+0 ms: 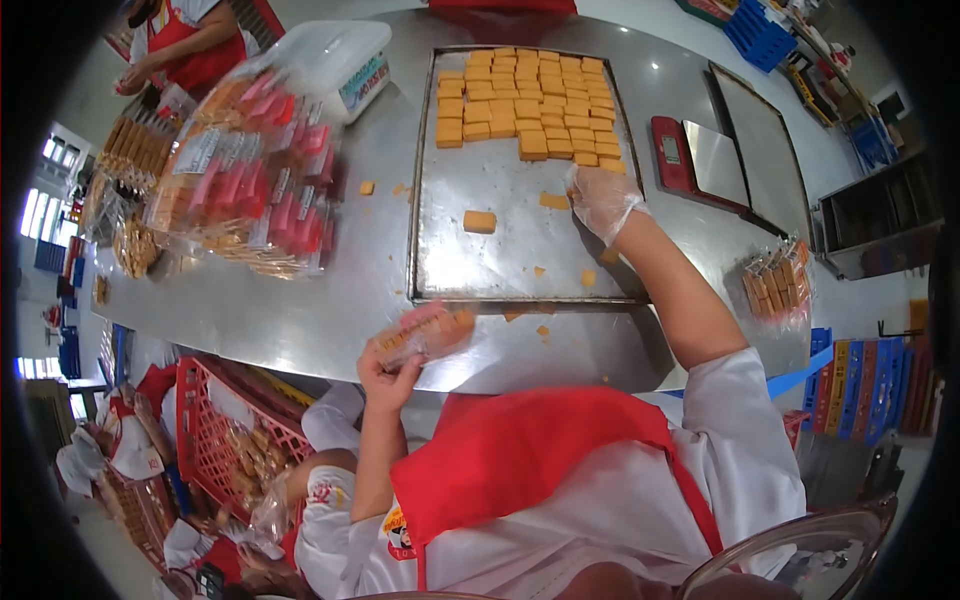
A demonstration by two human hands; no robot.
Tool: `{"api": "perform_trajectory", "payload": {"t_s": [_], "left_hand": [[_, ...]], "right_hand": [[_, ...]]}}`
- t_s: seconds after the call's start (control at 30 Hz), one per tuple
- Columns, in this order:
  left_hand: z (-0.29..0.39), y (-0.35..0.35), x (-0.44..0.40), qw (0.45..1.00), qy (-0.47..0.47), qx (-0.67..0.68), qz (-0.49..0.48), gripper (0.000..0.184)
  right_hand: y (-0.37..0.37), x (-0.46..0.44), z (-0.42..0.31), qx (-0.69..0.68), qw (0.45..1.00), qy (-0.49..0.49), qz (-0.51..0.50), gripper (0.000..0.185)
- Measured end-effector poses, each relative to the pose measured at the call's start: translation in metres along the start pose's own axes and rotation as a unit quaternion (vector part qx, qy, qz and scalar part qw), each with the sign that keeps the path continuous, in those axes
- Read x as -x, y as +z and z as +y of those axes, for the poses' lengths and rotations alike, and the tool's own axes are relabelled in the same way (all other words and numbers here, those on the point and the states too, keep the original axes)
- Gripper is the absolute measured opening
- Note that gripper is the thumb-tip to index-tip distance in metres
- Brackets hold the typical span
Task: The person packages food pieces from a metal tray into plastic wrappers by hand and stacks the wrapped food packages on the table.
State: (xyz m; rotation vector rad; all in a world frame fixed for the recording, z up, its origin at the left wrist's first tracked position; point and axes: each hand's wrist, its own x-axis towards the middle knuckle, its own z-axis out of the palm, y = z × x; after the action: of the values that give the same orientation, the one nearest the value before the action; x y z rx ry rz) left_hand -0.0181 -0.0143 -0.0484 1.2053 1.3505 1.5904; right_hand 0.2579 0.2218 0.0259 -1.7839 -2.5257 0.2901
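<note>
In my left hand [390, 375] is a clear plastic bag of biscuits [430, 332] with a pink label, gripped at one end just beyond the table's near edge. My right hand [602, 200], in a clear plastic glove, reaches over the metal tray [470, 270] at the near right corner of the biscuit rows. Its fingers curl down there, and whatever they hold is hidden. Rows of golden rectangular biscuits [530, 95] fill the far part of the tray. One loose biscuit [479, 221] lies mid-tray, and another [553, 201] sits close to my right hand.
Packed biscuit bags [240, 185] are heaped on the left, beside a clear plastic tub [365, 85]. A red scale [672, 150] stands right of the tray, with more bagged biscuits [778, 283] nearer. A red crate [215, 430] is below left. Another person [190, 45] works at far left.
</note>
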Motion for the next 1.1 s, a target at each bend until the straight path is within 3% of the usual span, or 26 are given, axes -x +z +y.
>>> {"api": "perform_trajectory", "payload": {"t_s": [0.1,0.2,0.33,0.4,0.7,1.0,1.1], "left_hand": [[-0.004,0.001,-0.001,0.998,0.026,0.004,0.051,0.038],[-0.004,0.002,-0.001,0.994,0.001,0.006,0.111,0.038],[0.002,0.005,-0.003,0.989,-0.032,0.007,0.141,0.036],[0.000,0.004,-0.004,0.990,-0.031,0.023,0.135,0.035],[0.006,0.004,-0.010,0.994,-0.002,0.013,0.105,0.033],[0.003,-0.001,-0.008,0.997,0.004,0.065,0.042,0.034],[-0.010,-0.006,-0.005,0.995,0.010,0.099,-0.022,0.034]], "right_hand": [[-0.007,0.001,-0.001,-0.004,1.000,-0.011,-0.020,0.018],[-0.001,-0.005,0.006,-0.011,1.000,-0.019,-0.018,0.009],[-0.001,-0.006,0.017,-0.070,0.995,-0.067,-0.002,0.011],[-0.011,-0.003,0.018,-0.122,0.989,-0.082,-0.028,0.014],[-0.030,-0.001,0.008,-0.080,0.994,-0.013,-0.077,0.017],[-0.027,-0.009,0.001,-0.086,0.996,-0.019,0.031,0.015],[-0.030,-0.018,-0.024,0.023,0.995,-0.083,0.059,0.016]]}}
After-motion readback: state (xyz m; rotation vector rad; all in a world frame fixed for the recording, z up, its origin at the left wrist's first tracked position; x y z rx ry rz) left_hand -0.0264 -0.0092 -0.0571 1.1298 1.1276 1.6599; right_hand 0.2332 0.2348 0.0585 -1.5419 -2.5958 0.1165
